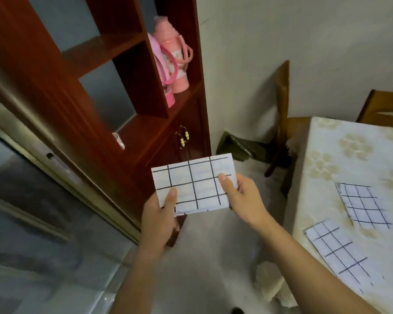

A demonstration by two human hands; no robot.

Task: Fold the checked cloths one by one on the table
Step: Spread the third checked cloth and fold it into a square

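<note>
Checked cloth, white with dark grid lines and folded into a flat rectangle, is held up in the air by both hands. It is off the table, out past the table edge that faces the shelf unit, with the pale floor below it. The left hand grips its lower left corner, thumb pressed flat on the upper face and the other fingers curled out of sight beneath. The right hand grips the right side the same way, thumb on top and fingers wrapped under the cloth. A second checked cloth lies folded flat on the table's flowered covering, a little in from that same edge. A third checked cloth lies flat nearer the person, close to that edge; the two lie near each other but do not touch. In the red-brown shelf unit, a pink flask with a strap stands in one compartment. A wooden chair stands at the table's far corner by the wall, and part of another chair shows behind the far edge. A dark green object, too blurred to identify, sits on the floor against the wall.
</note>
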